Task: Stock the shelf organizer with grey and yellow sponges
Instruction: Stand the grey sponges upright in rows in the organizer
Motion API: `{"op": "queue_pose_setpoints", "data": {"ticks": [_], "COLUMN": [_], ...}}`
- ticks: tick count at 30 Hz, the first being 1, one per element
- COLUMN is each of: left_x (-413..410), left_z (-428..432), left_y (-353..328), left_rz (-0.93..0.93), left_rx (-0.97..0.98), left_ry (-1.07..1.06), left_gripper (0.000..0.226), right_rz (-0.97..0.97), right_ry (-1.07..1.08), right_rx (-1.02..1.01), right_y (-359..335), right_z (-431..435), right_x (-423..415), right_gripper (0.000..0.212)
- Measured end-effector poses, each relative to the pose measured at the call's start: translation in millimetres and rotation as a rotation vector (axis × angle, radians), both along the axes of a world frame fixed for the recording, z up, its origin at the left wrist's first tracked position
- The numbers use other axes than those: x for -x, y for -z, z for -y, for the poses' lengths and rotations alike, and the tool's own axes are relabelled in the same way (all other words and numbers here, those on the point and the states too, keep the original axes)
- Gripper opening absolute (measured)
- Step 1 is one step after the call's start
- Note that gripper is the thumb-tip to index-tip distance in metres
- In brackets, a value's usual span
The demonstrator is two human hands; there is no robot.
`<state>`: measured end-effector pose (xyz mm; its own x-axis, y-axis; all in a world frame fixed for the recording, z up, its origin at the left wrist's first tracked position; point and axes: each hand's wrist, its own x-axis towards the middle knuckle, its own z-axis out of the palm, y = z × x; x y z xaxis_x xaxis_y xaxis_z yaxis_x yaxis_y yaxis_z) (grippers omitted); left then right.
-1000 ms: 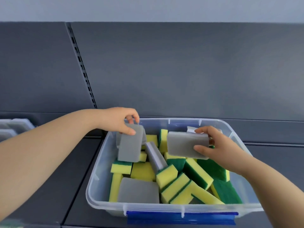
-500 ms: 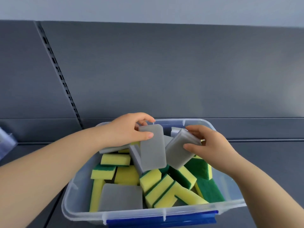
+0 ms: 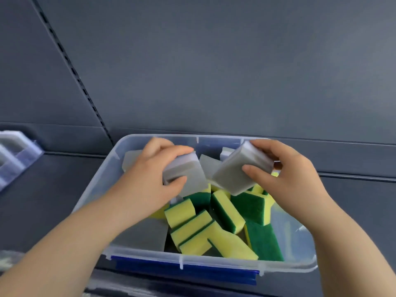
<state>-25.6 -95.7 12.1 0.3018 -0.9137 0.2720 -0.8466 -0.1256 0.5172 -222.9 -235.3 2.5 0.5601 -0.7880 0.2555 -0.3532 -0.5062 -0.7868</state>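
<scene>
Nearest, the clear plastic storage bin (image 3: 214, 259) with its blue front latch (image 3: 184, 273) holds a flat grey rectangular sponge (image 3: 145, 236) at the near left and a jumble of yellow foam sponges with green scouring sides (image 3: 227, 213). Above them, the left hand (image 3: 147, 185) grips a grey block sponge (image 3: 188, 170), thumb below and fingers curled over its top. That sponge stood upright, face to the camera, half a second ago and now lies tipped flatter. The right hand (image 3: 287, 176) pinches a second grey block sponge (image 3: 235, 170), tilted more steeply than before, a gap now between the two. Farther left, the pale translucent shelf organizer (image 3: 15, 155) has come back into view on the shelf, well apart from the bin. The dark grey back panel (image 3: 214, 71) stands behind.
</scene>
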Motion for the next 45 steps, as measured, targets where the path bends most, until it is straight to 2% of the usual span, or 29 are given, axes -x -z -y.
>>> {"op": "queue_pose_setpoints", "data": {"ticks": [3, 6, 8, 12, 15, 19, 22, 25, 30, 35, 39, 45], "left_x": [-1.3, -14.3, -27.8, -62.7, -97.6, -147.2, -172.4, -192.1, -238.9, -303.3, -376.4, -486.1], "left_z": [-32.9, -80.6, -118.8, -211.2, -292.3, -404.8, -466.7, -506.2, -534.6, -525.0, -510.2, -487.8], "left_y": [-3.5, -15.6, -20.4, -17.0, -8.3, 12.8, 24.4, 27.7, 33.8, 34.3, 30.0, 8.2], "left_rz": [0.084, 0.126, 0.139, 0.157, 0.231, 0.200, 0.172, 0.180, 0.202, 0.125, 0.205, 0.276], "left_rx": [0.037, 0.132, 0.206, 0.295, 0.253, 0.190, 0.192, 0.223, 0.237, 0.185, 0.115, 0.122], "left_ry": [-0.071, -0.186, -0.266, -0.367, -0.438, -0.545, -0.630, -0.693, -0.753, -0.692, -0.715, -0.671], "left_gripper": [0.051, 0.052, 0.053, 0.052, 0.046, 0.043, 0.051, 0.043, 0.039, 0.053, 0.062, 0.049], "right_rz": [0.079, 0.245, 0.288, 0.299, 0.290, 0.268, 0.234, 0.231, 0.231, 0.273, 0.314, 0.358], "right_ry": [-0.035, -0.001, 0.005, -0.123, -0.230, -0.355, -0.440, -0.464, -0.452, -0.436, -0.381, -0.335], "right_rx": [-0.029, -0.055, -0.048, -0.063, -0.081, -0.038, -0.030, -0.019, 0.006, -0.021, -0.048, -0.072], "right_y": [-5.1, -12.6, -15.5, -13.3, -5.7, 9.4, 13.5, 6.4, -1.0, -1.8, -0.4, -15.1], "right_z": [-22.2, -52.2, -78.3, -151.7, -224.7, -316.3, -362.0, -389.8, -409.3, -403.8, -381.9, -352.0], "right_x": [-8.7, -23.8, -40.1, -91.1, -141.4, -212.0, -253.4, -285.6, -343.3, -409.7, -473.7, -567.0], "right_gripper": [0.037, 0.035, 0.037, 0.037, 0.039, 0.039, 0.042, 0.040, 0.043, 0.043, 0.038, 0.034]}}
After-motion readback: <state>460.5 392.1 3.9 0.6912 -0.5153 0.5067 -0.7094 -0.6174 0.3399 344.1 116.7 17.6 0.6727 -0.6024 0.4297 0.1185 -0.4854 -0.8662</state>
